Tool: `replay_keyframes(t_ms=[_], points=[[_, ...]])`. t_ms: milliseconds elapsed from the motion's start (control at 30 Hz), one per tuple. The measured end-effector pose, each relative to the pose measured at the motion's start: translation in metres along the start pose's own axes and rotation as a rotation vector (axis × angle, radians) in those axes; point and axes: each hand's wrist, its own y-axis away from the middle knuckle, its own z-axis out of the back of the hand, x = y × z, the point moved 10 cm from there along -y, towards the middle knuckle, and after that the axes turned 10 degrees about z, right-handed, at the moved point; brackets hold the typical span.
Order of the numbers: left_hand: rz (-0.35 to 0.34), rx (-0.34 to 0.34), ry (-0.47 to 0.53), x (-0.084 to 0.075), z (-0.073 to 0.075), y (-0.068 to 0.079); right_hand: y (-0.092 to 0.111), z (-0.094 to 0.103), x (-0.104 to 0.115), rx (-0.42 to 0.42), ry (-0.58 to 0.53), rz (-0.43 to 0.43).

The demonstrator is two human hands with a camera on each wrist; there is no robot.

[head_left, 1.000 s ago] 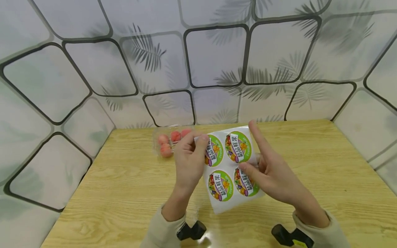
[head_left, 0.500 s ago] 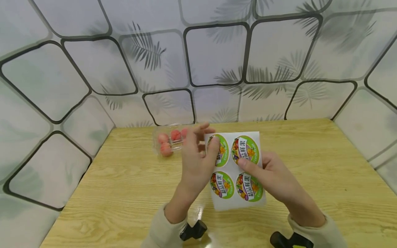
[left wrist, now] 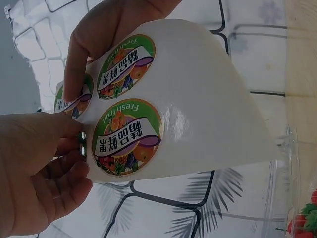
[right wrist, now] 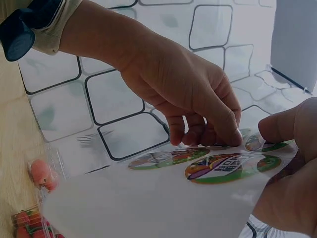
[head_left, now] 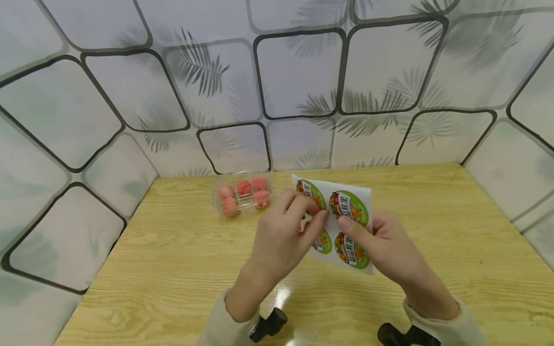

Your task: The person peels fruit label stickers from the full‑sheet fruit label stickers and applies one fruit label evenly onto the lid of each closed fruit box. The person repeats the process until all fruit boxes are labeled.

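And the left hand point(head_left: 277, 233) is bunching its fingertips and seems to be pinching at the edge of the upper-left round, green-bordered fruit sticker point(head_left: 312, 192); whether that edge is lifting, I cannot tell. The right hand point(head_left: 391, 245) is gripping the thin, glossy white paper sheet point(head_left: 330, 227), thumb in front, fingers behind, and that sheet is hanging tilted above the pale yellow wood-grain table point(head_left: 182, 254). Danger could be brewing here: the sheet is bowing in mid-air, so a hard tug could be creasing it or tearing the sticker, and a loosened sticker could be folding onto its own glue or clinging to a thumb. Counting up, two hands are working, one sheet is showing, and four stickers are facing the head camera, the lower-left one hiding partly. One clear plastic clamshell box point(head_left: 246, 204) is sitting to the left, five round pink fruits point(head_left: 230, 207) showing inside; red strawberries point(left wrist: 297, 225) are peeking into the wrist views, too cut off for counting.
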Motion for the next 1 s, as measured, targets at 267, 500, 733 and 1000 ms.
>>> replay_keyframes(t_ms=[267,500,733,1000], points=[[0.088,0.097,0.057,0.008,-0.001,0.002,0.004,-0.001,0.004,-0.023,0.042,-0.021],[0.072,0.01,-0.053,0.002,0.004,0.002,0.005,0.003,0.006,-0.084,0.01,-0.023],[-0.044,-0.013,-0.066,-0.011,0.0,0.005,0.003,-0.003,0.012,-0.141,0.024,0.103],[0.019,0.07,-0.035,-0.007,-0.006,0.006,0.005,-0.014,0.012,-0.122,0.24,0.091]])
